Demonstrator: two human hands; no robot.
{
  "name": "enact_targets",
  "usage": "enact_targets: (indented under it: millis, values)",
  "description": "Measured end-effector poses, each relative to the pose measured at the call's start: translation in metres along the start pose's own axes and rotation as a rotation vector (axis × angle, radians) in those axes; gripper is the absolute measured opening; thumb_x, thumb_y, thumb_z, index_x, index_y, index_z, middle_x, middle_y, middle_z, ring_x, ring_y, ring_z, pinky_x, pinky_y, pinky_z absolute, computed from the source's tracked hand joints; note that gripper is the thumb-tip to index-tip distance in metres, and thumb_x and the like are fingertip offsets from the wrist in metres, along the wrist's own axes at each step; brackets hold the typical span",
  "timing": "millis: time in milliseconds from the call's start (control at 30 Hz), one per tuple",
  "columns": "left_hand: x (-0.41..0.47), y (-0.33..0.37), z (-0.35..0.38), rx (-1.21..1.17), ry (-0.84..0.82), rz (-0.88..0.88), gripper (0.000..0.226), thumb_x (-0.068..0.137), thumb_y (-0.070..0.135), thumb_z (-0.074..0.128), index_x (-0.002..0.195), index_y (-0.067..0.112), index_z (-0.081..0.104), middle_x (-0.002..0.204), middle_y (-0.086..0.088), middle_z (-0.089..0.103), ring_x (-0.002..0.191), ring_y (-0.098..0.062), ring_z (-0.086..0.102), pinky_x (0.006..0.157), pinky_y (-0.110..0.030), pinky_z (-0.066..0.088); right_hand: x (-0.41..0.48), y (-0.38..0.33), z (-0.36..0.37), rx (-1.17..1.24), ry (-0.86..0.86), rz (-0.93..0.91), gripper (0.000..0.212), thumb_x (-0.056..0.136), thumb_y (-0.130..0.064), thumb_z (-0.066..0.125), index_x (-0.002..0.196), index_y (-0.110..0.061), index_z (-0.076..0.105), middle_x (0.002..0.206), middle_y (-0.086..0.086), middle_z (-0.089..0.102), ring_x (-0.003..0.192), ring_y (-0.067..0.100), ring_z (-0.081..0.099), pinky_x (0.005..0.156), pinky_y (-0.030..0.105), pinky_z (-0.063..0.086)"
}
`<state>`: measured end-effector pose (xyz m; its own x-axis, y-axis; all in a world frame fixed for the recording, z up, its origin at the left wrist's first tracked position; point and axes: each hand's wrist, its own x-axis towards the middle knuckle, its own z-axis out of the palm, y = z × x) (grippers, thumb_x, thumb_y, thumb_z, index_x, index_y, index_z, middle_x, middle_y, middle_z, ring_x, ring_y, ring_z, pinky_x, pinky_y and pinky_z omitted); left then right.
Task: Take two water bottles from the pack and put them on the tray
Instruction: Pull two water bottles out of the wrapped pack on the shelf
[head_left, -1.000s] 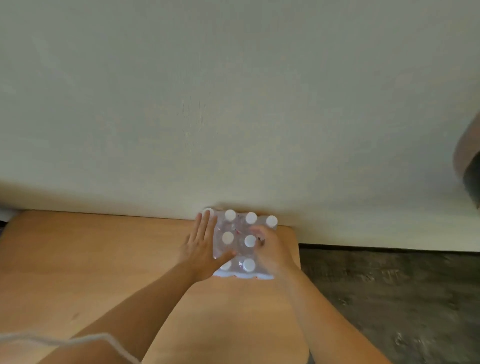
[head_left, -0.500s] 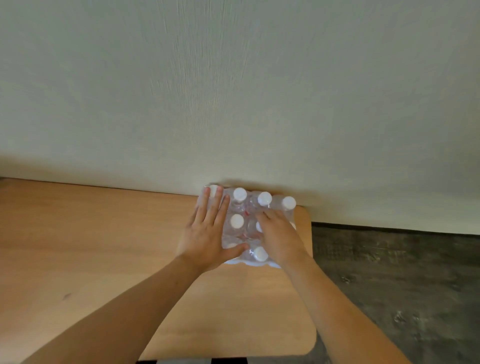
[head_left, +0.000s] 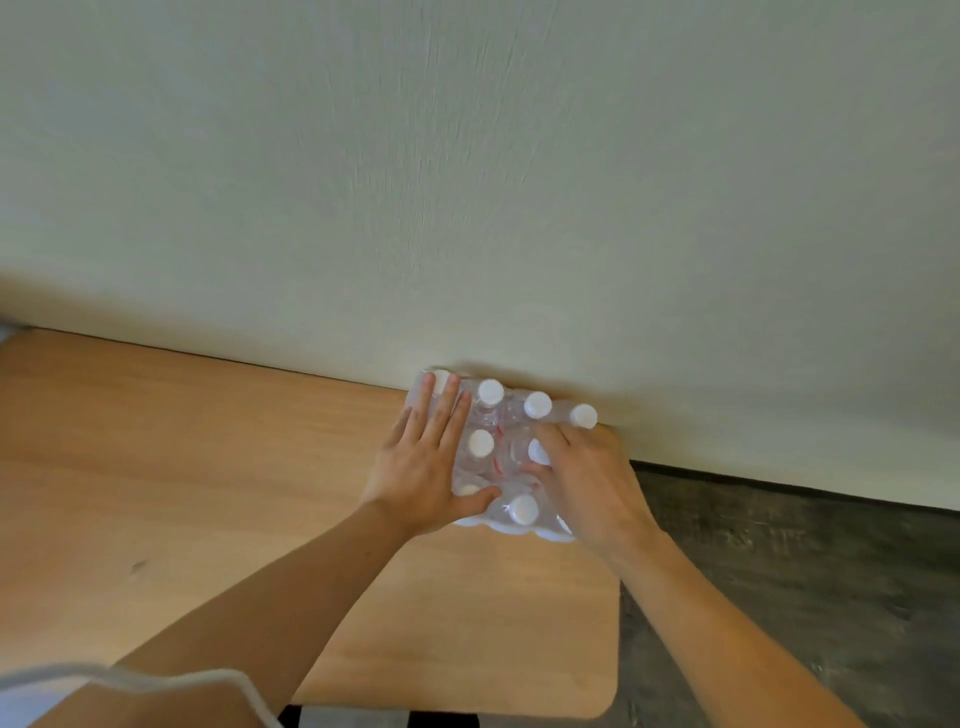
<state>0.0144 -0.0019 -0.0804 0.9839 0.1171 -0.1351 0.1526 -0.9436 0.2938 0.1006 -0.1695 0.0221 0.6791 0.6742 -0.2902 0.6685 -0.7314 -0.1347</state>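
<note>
A shrink-wrapped pack of clear water bottles (head_left: 506, 426) with white caps stands at the far right corner of the wooden table, against the wall. My left hand (head_left: 426, 462) lies flat on the pack's left side, fingers spread over the caps, thumb across the front. My right hand (head_left: 589, 480) rests on the pack's right side, its fingers curled down among the middle bottles at a white cap (head_left: 537, 451). Whether it grips a bottle or only the wrap is unclear. No tray is in view.
The light wooden table (head_left: 208, 467) stretches left and toward me, its right edge and rounded front corner near my right forearm. A pale wall rises directly behind the pack. Dark wood-look floor (head_left: 805, 571) lies to the right. A white cord crosses the bottom left.
The view shifted while both hands stayed on the pack. My left hand slid further onto the pack's top; my right fingers moved in over the middle bottles.
</note>
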Motion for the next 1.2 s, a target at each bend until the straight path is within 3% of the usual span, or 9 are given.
enact_targets:
  millis: [167, 300, 500, 633, 733, 833, 967, 1100, 1200]
  values:
    - [-0.003, -0.001, -0.001, -0.014, -0.027, -0.002, 0.116, 0.074, 0.091, 0.026, 0.157, 0.014, -0.001, 0.169, -0.003, -0.007, 0.155, -0.029, -0.01, 0.12, -0.042, 0.023, -0.021, -0.01, -0.047, 0.168, 0.211, -0.004, 0.023, 0.092, -0.028, 0.062, 0.101, -0.007, 0.066, 0.091, 0.008, 0.068, 0.081, 0.027, 0.058, 0.067, 0.037, 0.048]
    - [-0.005, -0.002, -0.01, -0.06, -0.144, -0.006, 0.121, 0.069, 0.096, 0.016, 0.159, 0.019, -0.009, 0.166, 0.003, -0.022, 0.15, -0.024, -0.03, 0.125, -0.043, 0.013, -0.032, -0.015, -0.092, 0.302, 0.354, -0.032, 0.021, 0.094, -0.031, 0.056, 0.101, -0.011, 0.059, 0.087, -0.004, 0.054, 0.081, 0.015, 0.04, 0.068, 0.02, 0.03]
    - [-0.027, 0.007, -0.037, -0.462, -0.07, 0.102, 0.128, 0.062, 0.091, 0.053, 0.153, 0.039, -0.019, 0.168, 0.01, -0.012, 0.153, -0.016, -0.019, 0.124, -0.053, 0.01, -0.039, -0.031, -0.126, 0.507, 0.52, 0.013, 0.025, 0.092, -0.048, 0.051, 0.097, -0.024, 0.054, 0.088, -0.013, 0.056, 0.08, 0.007, 0.048, 0.072, 0.004, 0.036]
    - [-0.042, 0.008, -0.051, -1.03, 0.084, -0.045, 0.12, 0.058, 0.056, 0.091, 0.154, 0.04, 0.021, 0.16, 0.014, 0.033, 0.147, -0.015, 0.035, 0.113, -0.046, 0.04, -0.031, -0.06, -0.115, 0.625, 0.471, 0.04, 0.028, 0.09, -0.051, 0.051, 0.095, -0.024, 0.056, 0.089, -0.012, 0.061, 0.083, 0.008, 0.056, 0.067, 0.015, 0.043]
    - [-0.052, -0.003, -0.052, -1.077, 0.185, -0.202, 0.09, 0.06, 0.047, 0.091, 0.135, 0.05, 0.041, 0.128, 0.02, 0.062, 0.117, -0.004, 0.062, 0.093, -0.04, 0.056, -0.024, -0.081, -0.099, 0.729, 0.432, 0.019, 0.019, 0.089, -0.047, 0.056, 0.093, -0.029, 0.052, 0.086, -0.021, 0.058, 0.084, -0.001, 0.057, 0.067, 0.008, 0.039]
    - [-0.061, -0.023, -0.046, -1.025, 0.183, -0.295, 0.073, 0.057, 0.042, 0.088, 0.117, 0.055, 0.048, 0.109, 0.023, 0.068, 0.098, -0.004, 0.069, 0.08, -0.041, 0.06, -0.016, -0.093, -0.08, 0.764, 0.401, 0.005, 0.015, 0.091, -0.037, 0.065, 0.095, -0.034, 0.051, 0.085, -0.027, 0.057, 0.085, -0.01, 0.056, 0.069, 0.003, 0.039]
    - [-0.084, -0.042, -0.03, -0.99, 0.142, -0.356, 0.063, 0.058, 0.039, 0.085, 0.105, 0.059, 0.049, 0.103, 0.023, 0.068, 0.088, -0.008, 0.069, 0.073, -0.043, 0.061, -0.003, -0.085, -0.05, 0.937, 0.239, 0.035, 0.026, 0.098, -0.045, 0.048, 0.105, -0.023, 0.06, 0.096, -0.005, 0.068, 0.092, 0.014, 0.064, 0.078, 0.034, 0.052]
    - [-0.108, -0.054, -0.018, -0.875, 0.106, -0.438, 0.064, 0.054, 0.051, 0.082, 0.104, 0.062, 0.045, 0.104, 0.034, 0.062, 0.089, 0.006, 0.064, 0.062, -0.018, 0.05, 0.008, -0.058, -0.004, 0.833, 0.141, 0.167, 0.019, 0.099, -0.039, 0.048, 0.112, -0.028, 0.058, 0.104, -0.012, 0.068, 0.098, 0.004, 0.064, 0.084, 0.034, 0.053]
    - [-0.117, -0.065, -0.013, -0.821, 0.068, -0.476, 0.065, 0.051, 0.054, 0.082, 0.102, 0.065, 0.042, 0.106, 0.038, 0.057, 0.091, 0.011, 0.06, 0.061, -0.015, 0.047, 0.017, -0.042, 0.031, 0.655, 0.038, 0.209, 0.024, 0.096, -0.029, 0.058, 0.12, -0.024, 0.056, 0.118, -0.005, 0.062, 0.109, 0.017, 0.06, 0.087, 0.033, 0.047]
